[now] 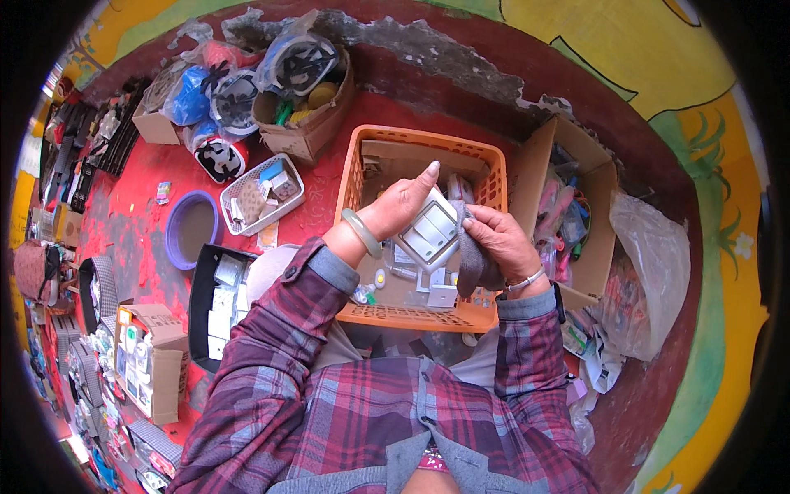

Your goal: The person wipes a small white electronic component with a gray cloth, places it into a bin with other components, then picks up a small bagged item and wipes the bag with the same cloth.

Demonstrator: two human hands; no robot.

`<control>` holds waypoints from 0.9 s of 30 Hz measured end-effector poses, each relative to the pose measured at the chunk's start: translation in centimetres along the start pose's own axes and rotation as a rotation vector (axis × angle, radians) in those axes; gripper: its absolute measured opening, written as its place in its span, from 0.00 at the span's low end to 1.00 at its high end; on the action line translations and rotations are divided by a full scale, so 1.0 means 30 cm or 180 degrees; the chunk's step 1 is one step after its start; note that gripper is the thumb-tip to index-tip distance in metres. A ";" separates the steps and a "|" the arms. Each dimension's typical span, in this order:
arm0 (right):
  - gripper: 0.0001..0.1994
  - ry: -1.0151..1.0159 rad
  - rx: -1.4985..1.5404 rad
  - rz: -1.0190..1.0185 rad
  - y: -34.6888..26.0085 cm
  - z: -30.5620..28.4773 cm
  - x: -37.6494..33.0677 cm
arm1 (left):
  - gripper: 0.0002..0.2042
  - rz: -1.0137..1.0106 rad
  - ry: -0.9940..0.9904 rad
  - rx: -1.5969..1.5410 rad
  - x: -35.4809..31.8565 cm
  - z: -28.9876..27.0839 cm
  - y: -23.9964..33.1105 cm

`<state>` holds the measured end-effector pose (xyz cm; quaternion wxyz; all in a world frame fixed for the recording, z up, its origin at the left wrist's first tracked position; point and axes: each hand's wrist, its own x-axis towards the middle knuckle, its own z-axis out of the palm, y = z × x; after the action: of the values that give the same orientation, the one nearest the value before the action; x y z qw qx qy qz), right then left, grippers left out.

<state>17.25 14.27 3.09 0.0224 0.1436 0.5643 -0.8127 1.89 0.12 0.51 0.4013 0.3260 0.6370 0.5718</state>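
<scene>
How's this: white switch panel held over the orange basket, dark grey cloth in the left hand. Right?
One error: the dark grey cloth is in the right hand, not the left, per the head view. The white switch panel is held over the orange basket, as stated.

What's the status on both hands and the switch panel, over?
Left hand against white switch panel, fingers hidden. Right hand pinching grey cloth at panel's right edge. Panel above orange basket, nothing visibly blocking.

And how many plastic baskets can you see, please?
2: the orange basket in the centre, and the white basket to its left. Others may be hidden at far left.
</scene>
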 end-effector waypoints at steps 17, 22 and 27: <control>0.12 0.0931 0.1586 -0.1295 0.098 0.032 0.076 | 0.25 0.0505 -0.0473 -0.2972 -0.023 0.098 0.029; 0.11 0.1014 0.1269 -0.1295 0.122 0.043 0.093 | 0.23 0.0537 0.0014 -0.2903 -0.006 0.110 -0.013; 0.12 0.1510 0.0601 -0.1327 0.084 -0.019 0.074 | 0.23 0.0391 0.0020 -0.2974 -0.020 0.077 0.014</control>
<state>15.74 14.16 0.05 -0.2899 0.2117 0.4932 -0.7924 4.19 0.74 0.95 0.4686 0.1459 0.2922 0.8209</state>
